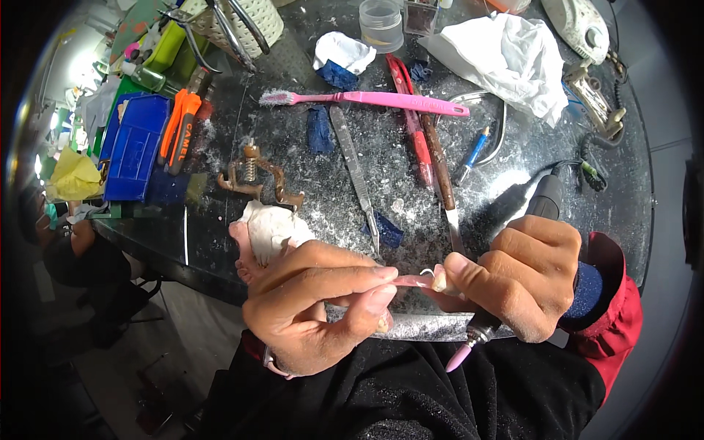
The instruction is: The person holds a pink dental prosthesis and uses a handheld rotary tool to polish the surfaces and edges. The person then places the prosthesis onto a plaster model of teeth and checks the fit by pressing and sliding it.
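My left hand [315,304] pinches a small pink dental plate [414,281] between thumb and forefinger, just in front of the dark table's edge. Its lower fingers also clasp a white plaster cast [270,229]. My right hand [521,279] grips a black rotary handpiece [544,196], whose pink bur tip [460,358] points down toward my lap. The right thumb and forefinger touch the other end of the pink plate, where a tooth-coloured piece [440,279] sits. Both hands meet over my black clothing.
On the dusty black table [323,198] lie a pink toothbrush [367,99], a metal spatula [356,172], a red-handled tool [412,125], a brown metal articulator [257,176], orange pliers [178,128], a blue box [136,147], crumpled white tissue [506,55] and a clear jar [381,23].
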The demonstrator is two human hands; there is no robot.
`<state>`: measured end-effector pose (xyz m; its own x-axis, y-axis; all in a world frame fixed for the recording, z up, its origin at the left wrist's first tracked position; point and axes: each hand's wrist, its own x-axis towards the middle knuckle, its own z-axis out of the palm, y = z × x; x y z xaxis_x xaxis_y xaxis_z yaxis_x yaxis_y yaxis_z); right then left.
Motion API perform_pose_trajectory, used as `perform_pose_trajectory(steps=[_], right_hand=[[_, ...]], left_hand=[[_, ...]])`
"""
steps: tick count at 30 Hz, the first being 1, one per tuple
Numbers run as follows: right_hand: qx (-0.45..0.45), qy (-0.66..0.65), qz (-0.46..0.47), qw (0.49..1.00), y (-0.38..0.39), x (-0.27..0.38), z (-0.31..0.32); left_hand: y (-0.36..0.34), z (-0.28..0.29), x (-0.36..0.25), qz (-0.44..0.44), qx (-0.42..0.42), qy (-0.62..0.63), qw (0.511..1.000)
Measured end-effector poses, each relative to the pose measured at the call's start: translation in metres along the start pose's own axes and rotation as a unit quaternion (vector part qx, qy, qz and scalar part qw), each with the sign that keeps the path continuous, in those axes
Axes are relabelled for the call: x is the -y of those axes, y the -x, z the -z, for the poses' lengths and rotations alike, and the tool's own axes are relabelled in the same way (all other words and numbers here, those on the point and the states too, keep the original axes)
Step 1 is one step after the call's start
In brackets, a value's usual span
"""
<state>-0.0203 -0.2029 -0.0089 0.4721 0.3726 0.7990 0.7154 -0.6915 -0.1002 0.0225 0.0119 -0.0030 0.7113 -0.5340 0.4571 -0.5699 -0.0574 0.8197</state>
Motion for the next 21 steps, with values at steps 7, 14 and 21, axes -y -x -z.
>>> perform_pose_trajectory(steps=[7, 14, 21], right_hand=[[0.027, -0.039, 0.012, 0.999, 0.002, -0.001, -0.002], [0.03, -0.027, -0.022, 0.999, 0.0, 0.0, -0.003], [0.033, -0.029, -0.03, 0.999, 0.001, 0.0, 0.001]], left_hand=[[-0.008, -0.007, -0.006, 0.075, 0.005, 0.021, 0.997], [-0.006, -0.007, 0.003, 0.01, 0.022, 0.032, 0.999], [-0.005, -0.007, 0.006, -0.027, 0.008, 0.085, 0.996]])
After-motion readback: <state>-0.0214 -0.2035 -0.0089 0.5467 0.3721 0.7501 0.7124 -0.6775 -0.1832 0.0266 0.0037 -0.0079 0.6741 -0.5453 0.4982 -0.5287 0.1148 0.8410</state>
